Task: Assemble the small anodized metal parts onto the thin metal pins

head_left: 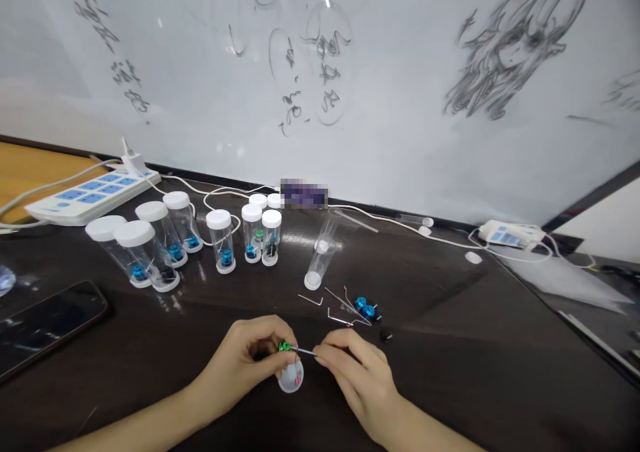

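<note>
Near the front of the dark table, my left hand (253, 353) pinches a small green metal piece (285, 346) between thumb and fingers. From the right, my right hand (356, 377) grips a thin metal rod (303, 351), and its tip meets the green piece. Whether the rod sits inside the piece I cannot tell. Just below my left fingertips is a round white cap (289, 381) with a small pinkish-red bit on it. Beyond my right hand lie L-shaped hex keys (340, 320), small blue metal pieces (365, 308) and a black piece (386, 336).
Several clear tubes with white caps (219, 220) stand to the left and centre, holding blue, green or black pieces. A clear tube (320, 259) stands behind the hex keys. At left are a phone (50, 325) and power strip (95, 193); a whiteboard (390, 92) rises behind.
</note>
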`<state>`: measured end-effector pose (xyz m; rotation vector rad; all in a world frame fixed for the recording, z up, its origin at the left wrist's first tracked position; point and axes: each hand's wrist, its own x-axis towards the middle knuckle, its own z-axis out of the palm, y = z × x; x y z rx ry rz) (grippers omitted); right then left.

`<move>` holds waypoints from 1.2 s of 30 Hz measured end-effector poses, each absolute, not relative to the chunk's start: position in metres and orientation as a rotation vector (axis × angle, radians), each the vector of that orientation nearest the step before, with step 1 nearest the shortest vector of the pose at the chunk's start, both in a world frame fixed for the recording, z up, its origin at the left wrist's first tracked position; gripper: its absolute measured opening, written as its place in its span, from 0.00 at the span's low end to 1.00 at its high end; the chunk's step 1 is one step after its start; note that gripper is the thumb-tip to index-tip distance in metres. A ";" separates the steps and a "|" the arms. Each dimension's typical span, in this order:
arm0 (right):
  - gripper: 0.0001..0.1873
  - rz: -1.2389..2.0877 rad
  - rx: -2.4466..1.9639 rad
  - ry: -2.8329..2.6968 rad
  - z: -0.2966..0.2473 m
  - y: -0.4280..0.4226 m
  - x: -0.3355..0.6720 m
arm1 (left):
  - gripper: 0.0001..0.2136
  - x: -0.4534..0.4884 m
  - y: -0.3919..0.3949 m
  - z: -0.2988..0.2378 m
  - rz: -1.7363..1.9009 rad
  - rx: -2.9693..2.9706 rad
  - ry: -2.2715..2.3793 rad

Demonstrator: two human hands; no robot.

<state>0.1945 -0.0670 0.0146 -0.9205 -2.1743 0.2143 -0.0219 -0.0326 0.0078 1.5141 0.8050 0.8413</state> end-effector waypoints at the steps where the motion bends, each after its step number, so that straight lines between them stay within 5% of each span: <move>1: 0.13 0.235 -0.918 -2.179 0.015 -0.067 0.194 | 0.06 -0.022 -0.033 0.007 0.840 1.517 0.807; 14: 0.15 0.364 -0.863 -2.242 0.018 -0.067 0.191 | 0.04 -0.025 -0.036 0.008 0.936 1.872 0.816; 23: 0.23 0.289 -0.844 -2.237 0.013 -0.066 0.191 | 0.06 -0.022 -0.031 0.011 0.935 1.611 0.851; 36: 0.16 0.334 -0.937 -2.243 0.014 -0.071 0.192 | 0.06 -0.023 -0.035 0.013 0.886 1.840 0.823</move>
